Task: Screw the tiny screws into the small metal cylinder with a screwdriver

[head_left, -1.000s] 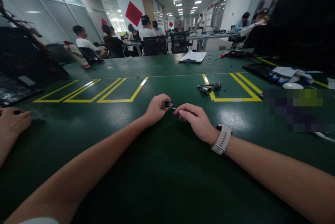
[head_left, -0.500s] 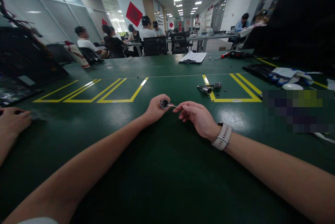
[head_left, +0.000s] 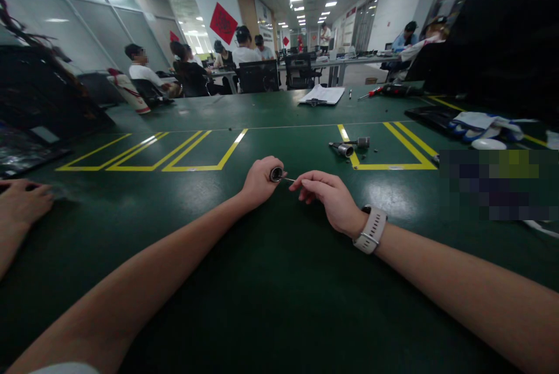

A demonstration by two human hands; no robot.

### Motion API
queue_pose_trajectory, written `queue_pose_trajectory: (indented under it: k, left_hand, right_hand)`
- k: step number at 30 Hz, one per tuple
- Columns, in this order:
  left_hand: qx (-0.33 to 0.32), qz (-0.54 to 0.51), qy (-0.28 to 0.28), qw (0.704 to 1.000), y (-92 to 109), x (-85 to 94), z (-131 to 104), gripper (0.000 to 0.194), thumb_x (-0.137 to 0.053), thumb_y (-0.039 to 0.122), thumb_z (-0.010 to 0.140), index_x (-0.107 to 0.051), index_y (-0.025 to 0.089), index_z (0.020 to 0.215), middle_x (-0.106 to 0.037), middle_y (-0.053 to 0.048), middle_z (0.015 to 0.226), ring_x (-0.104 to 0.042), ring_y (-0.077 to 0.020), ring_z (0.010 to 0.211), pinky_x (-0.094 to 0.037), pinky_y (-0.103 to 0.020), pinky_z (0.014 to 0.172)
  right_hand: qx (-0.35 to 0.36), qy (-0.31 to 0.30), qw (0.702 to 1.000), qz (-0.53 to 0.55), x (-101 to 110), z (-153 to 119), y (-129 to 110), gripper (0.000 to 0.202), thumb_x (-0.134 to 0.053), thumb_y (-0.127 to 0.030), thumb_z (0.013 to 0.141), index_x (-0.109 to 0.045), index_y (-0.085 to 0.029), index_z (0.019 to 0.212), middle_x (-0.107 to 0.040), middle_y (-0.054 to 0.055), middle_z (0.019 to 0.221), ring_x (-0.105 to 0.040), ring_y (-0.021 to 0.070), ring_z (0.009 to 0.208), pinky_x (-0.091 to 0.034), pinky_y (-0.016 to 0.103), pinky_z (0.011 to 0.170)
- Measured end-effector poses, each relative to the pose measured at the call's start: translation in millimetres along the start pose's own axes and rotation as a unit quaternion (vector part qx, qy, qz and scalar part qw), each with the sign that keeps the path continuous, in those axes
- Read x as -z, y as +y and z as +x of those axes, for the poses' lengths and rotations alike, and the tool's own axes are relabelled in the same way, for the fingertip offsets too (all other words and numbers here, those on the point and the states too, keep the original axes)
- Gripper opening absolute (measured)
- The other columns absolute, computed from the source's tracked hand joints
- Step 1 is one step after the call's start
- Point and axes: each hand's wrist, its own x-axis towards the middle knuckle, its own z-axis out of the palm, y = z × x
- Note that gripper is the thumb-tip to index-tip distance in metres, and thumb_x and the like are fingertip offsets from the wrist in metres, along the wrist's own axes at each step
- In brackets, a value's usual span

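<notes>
My left hand (head_left: 260, 184) is wrapped round a cylindrical metal part (head_left: 276, 174), whose round open end faces me. A thin metal rod (head_left: 287, 179) reaches from the side of this part to the fingertips of my right hand (head_left: 324, 194), which pinch it. Whether the rod enters the part or only touches it cannot be made out. Beyond my right hand, two similar cylindrical parts (head_left: 346, 151) with dark stems lie on the green table (head_left: 279, 281), close to a yellow tape line.
Small dark bits (head_left: 375, 151) lie near those parts. Farther back are a clipboard with paper (head_left: 323, 95), a red-tipped screwdriver (head_left: 371, 93) and white-blue gloves (head_left: 484, 127). Another person's hand (head_left: 28, 202) rests at the left edge. Yellow tape (head_left: 192, 168) marks boxes on the table.
The metal part has turned slightly in my left hand and its open end sits a little farther right. My right hand has shifted slightly with the rod, which slants a bit differently.
</notes>
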Motion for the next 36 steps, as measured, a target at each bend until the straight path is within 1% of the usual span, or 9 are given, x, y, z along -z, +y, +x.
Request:
queue_pose_trajectory:
  k: [5, 10, 16, 19, 22, 25, 29, 33, 36]
  left_hand:
    - [-0.014, -0.077, 0.012, 0.997, -0.6, -1.0, -0.2, 0.016, -0.060, 0.023, 0.076, -0.048, 0.017, 0.066, -0.047, 0.003, 0.064, -0.045, -0.0103, 0.059, -0.035, -0.023, 0.056]
    - [-0.011, -0.107, 0.005, 0.994, -1.6, -2.1, 0.3, 0.018, -0.060, 0.025, 0.075, -0.047, 0.017, 0.066, -0.047, 0.004, 0.063, -0.044, -0.0098, 0.057, -0.035, -0.023, 0.055]
    - [0.008, -0.043, -0.004, 0.999, 0.5, -1.2, 0.4, 0.014, -0.058, 0.024, 0.076, -0.050, 0.017, 0.067, -0.051, 0.002, 0.067, -0.047, -0.0117, 0.061, -0.036, -0.024, 0.057]
    - [0.004, 0.000, -0.016, 1.000, 1.7, -0.3, 0.5, 0.013, -0.057, 0.022, 0.077, -0.050, 0.017, 0.067, -0.053, 0.001, 0.067, -0.048, -0.0127, 0.063, -0.036, -0.025, 0.059]
    - [-0.004, 0.014, -0.025, 1.000, 1.6, -0.1, 0.4, 0.014, -0.057, 0.022, 0.077, -0.050, 0.017, 0.066, -0.053, 0.001, 0.067, -0.049, -0.0131, 0.063, -0.036, -0.026, 0.061]
    - [0.000, -0.006, -0.016, 1.000, 0.7, -0.6, -0.1, 0.015, -0.058, 0.023, 0.077, -0.050, 0.017, 0.066, -0.052, 0.001, 0.067, -0.048, -0.0128, 0.063, -0.036, -0.025, 0.060]
    - [0.002, -0.057, -0.001, 0.998, 0.5, -0.3, -0.2, 0.018, -0.058, 0.025, 0.076, -0.048, 0.017, 0.065, -0.050, 0.002, 0.066, -0.046, -0.0113, 0.061, -0.036, -0.024, 0.058]
    - [0.007, -0.106, -0.005, 0.994, 1.5, 0.6, 0.5, 0.020, -0.060, 0.027, 0.075, -0.046, 0.017, 0.064, -0.048, 0.003, 0.063, -0.044, -0.0101, 0.058, -0.036, -0.023, 0.056]
    - [0.015, -0.116, -0.008, 0.993, 1.9, 0.4, 0.8, 0.020, -0.061, 0.028, 0.074, -0.046, 0.017, 0.065, -0.048, 0.003, 0.063, -0.044, -0.0100, 0.057, -0.035, -0.023, 0.054]
  right_hand:
    - [-0.027, 0.006, 0.997, 0.071, 2.6, 1.9, -0.4, 0.014, -0.053, -0.022, 0.075, -0.066, -0.017, 0.074, -0.067, 0.004, 0.080, -0.053, 0.0131, 0.063, -0.038, 0.029, 0.059]
    - [-0.038, 0.011, 0.995, 0.093, 2.7, 2.1, -1.4, 0.014, -0.053, -0.023, 0.075, -0.065, -0.017, 0.075, -0.068, 0.005, 0.081, -0.053, 0.0130, 0.063, -0.038, 0.029, 0.059]
    - [-0.011, 0.028, 0.998, 0.053, 0.8, -0.4, -1.0, 0.014, -0.052, -0.023, 0.077, -0.065, -0.018, 0.074, -0.067, 0.004, 0.079, -0.053, 0.0129, 0.063, -0.038, 0.029, 0.059]
    - [-0.004, 0.012, 1.000, 0.015, 0.3, -0.7, -0.4, 0.015, -0.051, -0.023, 0.077, -0.066, -0.018, 0.075, -0.066, 0.003, 0.079, -0.053, 0.0130, 0.064, -0.039, 0.028, 0.059]
    - [-0.011, 0.002, 1.000, 0.018, 0.0, -0.1, -0.2, 0.015, -0.052, -0.022, 0.077, -0.066, -0.018, 0.075, -0.066, 0.003, 0.079, -0.053, 0.0128, 0.064, -0.039, 0.028, 0.059]
    - [-0.030, 0.010, 0.998, 0.051, 0.1, 0.6, -0.9, 0.014, -0.053, -0.022, 0.075, -0.065, -0.017, 0.073, -0.066, 0.003, 0.078, -0.053, 0.0124, 0.062, -0.038, 0.028, 0.058]
    - [-0.033, 0.007, 0.996, 0.077, 1.0, 1.4, -1.7, 0.014, -0.053, -0.022, 0.075, -0.066, -0.016, 0.074, -0.067, 0.004, 0.081, -0.053, 0.0124, 0.063, -0.038, 0.028, 0.058]
    - [-0.039, 0.002, 0.995, 0.091, 2.0, 2.0, -1.3, 0.014, -0.052, -0.022, 0.075, -0.066, -0.017, 0.076, -0.068, 0.005, 0.083, -0.053, 0.0126, 0.063, -0.038, 0.029, 0.059]
    - [-0.040, 0.004, 0.994, 0.100, 2.2, 2.1, -0.3, 0.014, -0.052, -0.022, 0.076, -0.066, -0.017, 0.076, -0.068, 0.005, 0.083, -0.053, 0.0127, 0.063, -0.038, 0.029, 0.059]
